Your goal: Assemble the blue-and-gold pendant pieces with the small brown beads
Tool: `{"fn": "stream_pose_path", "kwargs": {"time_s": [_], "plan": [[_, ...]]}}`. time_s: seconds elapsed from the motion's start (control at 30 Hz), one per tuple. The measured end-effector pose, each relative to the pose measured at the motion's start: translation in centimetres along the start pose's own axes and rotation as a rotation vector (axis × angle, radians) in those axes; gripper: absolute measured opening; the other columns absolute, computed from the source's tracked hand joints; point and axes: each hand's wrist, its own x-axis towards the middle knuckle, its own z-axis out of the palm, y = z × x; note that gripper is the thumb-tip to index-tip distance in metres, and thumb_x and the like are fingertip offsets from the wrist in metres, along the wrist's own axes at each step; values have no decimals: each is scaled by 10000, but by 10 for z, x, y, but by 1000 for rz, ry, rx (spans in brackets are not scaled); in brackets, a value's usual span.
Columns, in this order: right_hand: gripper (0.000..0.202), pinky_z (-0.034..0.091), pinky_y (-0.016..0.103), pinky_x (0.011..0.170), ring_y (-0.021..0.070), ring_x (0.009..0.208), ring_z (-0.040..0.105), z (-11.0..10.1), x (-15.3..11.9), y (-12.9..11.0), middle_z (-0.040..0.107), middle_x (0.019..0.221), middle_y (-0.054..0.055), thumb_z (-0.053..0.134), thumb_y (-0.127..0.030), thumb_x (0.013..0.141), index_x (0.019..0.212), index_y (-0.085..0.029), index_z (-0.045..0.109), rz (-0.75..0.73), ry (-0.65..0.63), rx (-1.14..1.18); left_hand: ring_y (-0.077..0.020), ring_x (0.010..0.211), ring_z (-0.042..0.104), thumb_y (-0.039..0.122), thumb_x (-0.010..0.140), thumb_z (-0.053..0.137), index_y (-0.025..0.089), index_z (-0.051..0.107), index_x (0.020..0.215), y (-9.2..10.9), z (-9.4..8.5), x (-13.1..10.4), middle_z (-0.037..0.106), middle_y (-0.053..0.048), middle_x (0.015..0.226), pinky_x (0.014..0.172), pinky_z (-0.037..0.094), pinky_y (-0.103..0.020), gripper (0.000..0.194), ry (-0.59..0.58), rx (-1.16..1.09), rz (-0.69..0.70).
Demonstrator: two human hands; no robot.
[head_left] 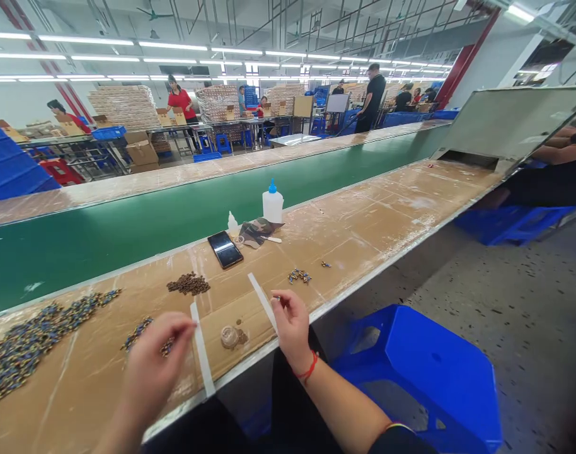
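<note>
My left hand (158,362) is over the left part of the brown board, smeared a little, thumb and forefinger tips pressed together; anything between them is too small to make out. Below and behind it lies a small group of blue, black and gold pieces (139,331). My right hand (292,325) pinches a tiny piece I cannot name, beside the right white strip (262,299). Between my hands sits a small round pot (229,337) with brown residue around it. Further off are a pile of small brown beads (188,284) and a few small finished-looking pieces (299,275).
A large heap of blue and gold pieces (37,340) covers the left. A phone (225,250), a white bottle with blue cap (273,206), a small dropper bottle (232,224) and a camouflage cloth (254,233) stand near the green conveyor (174,211). A blue stool (439,366) is at right.
</note>
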Motion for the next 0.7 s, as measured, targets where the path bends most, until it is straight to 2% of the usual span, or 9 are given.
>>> {"fn": "stream_pose_path", "kwargs": {"time_s": [0.07, 0.13, 0.23, 0.3, 0.33, 0.47, 0.57, 0.63, 0.7], "plan": [[236, 531, 312, 718, 173, 756, 620, 11, -9, -23, 705, 845, 30, 646, -463, 969, 971, -249, 744, -17, 44, 138, -230, 880, 751, 300, 945, 655, 285, 761, 916, 41, 28, -24, 781, -49, 933, 793, 619, -311, 111, 12, -165, 158], [232, 528, 293, 686, 160, 734, 616, 21, -14, -43, 708, 843, 17, 675, -480, 960, 970, -259, 746, 15, 38, 254, -201, 828, 746, 188, 942, 649, 277, 753, 933, 79, 50, -36, 761, -45, 898, 752, 613, -279, 137, 123, -228, 276], [254, 523, 275, 672, 143, 725, 606, 29, -15, -58, 708, 854, 9, 701, -506, 943, 972, -257, 740, 92, 24, 339, -168, 747, 726, 74, 924, 620, 258, 747, 989, 111, 65, -39, 742, -36, 847, 700, 602, -240, 233, 315, -261, 351], [268, 520, 270, 672, 137, 717, 591, 31, -15, -60, 690, 840, 2, 710, -523, 935, 962, -258, 736, 102, 37, 368, -172, 743, 729, 62, 915, 630, 255, 756, 998, 116, 67, -41, 748, -40, 853, 708, 611, -243, 245, 369, -284, 332], [271, 517, 269, 666, 135, 709, 583, 30, -15, -59, 679, 830, -2, 709, -527, 935, 959, -259, 735, 90, 44, 374, -179, 757, 739, 75, 918, 639, 258, 764, 996, 115, 67, -44, 757, -45, 867, 721, 619, -250, 235, 359, -306, 303], [260, 507, 279, 661, 140, 704, 575, 28, -16, -58, 671, 830, 4, 669, -509, 967, 966, -256, 730, -14, 60, 323, -212, 833, 775, 236, 978, 646, 259, 805, 944, 104, 66, -54, 792, -72, 929, 763, 646, -268, 164, 165, -506, 85], [235, 520, 294, 707, 156, 751, 599, 26, -17, -58, 670, 833, 13, 646, -470, 987, 960, -253, 733, -106, 74, 266, -235, 813, 776, 407, 973, 677, 222, 813, 865, 99, 68, -50, 794, -94, 903, 747, 657, -285, 253, 10, -716, -88], [208, 521, 300, 714, 162, 757, 600, 24, -17, -57, 663, 823, 13, 648, -443, 986, 957, -256, 734, -145, 84, 243, -242, 780, 768, 498, 934, 715, 202, 799, 801, 100, 69, -44, 784, -97, 856, 721, 658, -291, 335, -53, -805, -155], [176, 517, 302, 706, 164, 748, 594, 23, -15, -56, 655, 812, 9, 652, -413, 984, 958, -259, 735, -167, 91, 229, -240, 766, 763, 545, 897, 744, 202, 783, 763, 103, 71, -39, 773, -90, 824, 707, 656, -287, 370, -51, -831, -178]]}}
